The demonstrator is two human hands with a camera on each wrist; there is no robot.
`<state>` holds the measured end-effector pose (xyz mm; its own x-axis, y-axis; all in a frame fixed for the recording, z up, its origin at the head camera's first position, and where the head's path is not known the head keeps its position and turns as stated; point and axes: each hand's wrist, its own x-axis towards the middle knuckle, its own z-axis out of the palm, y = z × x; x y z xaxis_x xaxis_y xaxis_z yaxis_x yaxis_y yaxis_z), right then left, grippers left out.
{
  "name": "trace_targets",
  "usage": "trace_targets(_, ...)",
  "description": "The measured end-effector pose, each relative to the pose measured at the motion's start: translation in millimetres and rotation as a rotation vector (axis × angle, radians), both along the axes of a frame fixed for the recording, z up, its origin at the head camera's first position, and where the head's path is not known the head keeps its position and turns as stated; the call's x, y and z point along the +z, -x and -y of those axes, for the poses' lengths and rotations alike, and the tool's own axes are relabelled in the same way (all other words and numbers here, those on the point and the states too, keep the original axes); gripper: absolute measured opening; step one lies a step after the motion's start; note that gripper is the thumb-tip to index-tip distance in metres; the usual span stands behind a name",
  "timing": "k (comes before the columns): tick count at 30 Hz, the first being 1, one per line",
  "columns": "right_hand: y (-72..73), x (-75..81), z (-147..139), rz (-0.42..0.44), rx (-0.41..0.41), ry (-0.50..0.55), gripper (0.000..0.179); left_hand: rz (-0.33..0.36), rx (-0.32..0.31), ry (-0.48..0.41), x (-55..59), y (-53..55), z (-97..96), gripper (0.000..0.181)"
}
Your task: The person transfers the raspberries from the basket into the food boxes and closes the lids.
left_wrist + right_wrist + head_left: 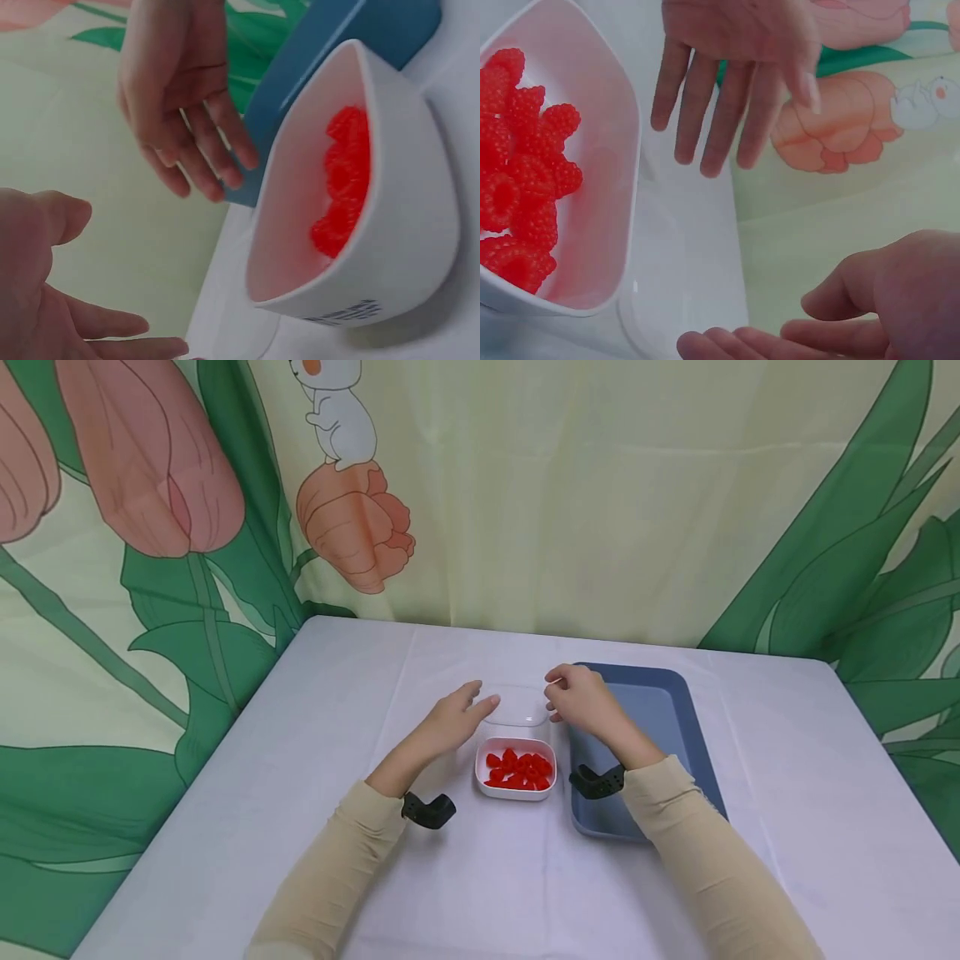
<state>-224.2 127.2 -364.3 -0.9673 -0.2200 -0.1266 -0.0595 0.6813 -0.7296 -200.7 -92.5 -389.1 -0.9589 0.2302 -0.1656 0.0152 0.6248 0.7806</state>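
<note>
A small white box (pixel 516 792) holds several red raspberries (pixel 517 768) near the middle of the table. Just behind it, a clear plastic lid (pixel 516 706) lies on the cloth. My left hand (pixel 452 718) is at the lid's left side, thumb and fingers apart and palm facing inward. On the opposite side my right hand (pixel 587 700) hovers by the lid's right edge, over the tray's left side. Both palms face each other in the wrist views, where the left hand (pixel 739 45) and right hand (pixel 176 90) show extended fingers with nothing held.
A blue-grey rectangular tray (pixel 652 710) lies right of the box, partly under my right forearm. White cloth (pixel 322 718) covers the table. Behind the table hangs a curtain (pixel 570 510) printed with tulips and a white animal. Black straps (pixel 429 811) are on both wrists.
</note>
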Motion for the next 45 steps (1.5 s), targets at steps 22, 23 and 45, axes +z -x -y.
trace_targets(22,29.8,0.6,31,0.174,0.036,-0.329,0.043,0.443,0.047,-0.109,32.3,63.6,-1.3,0.072)
trace_targets(23,30.1,-0.5,32,0.18,0.038,-0.336,0.042,0.453,0.049,-0.102,32.2,64.5,-2.5,0.072)
trace_targets(45,32.5,-8.9,45,0.112,0.067,-0.388,0.045,0.514,0.155,-0.166,15.5,70.1,-7.1,0.063)
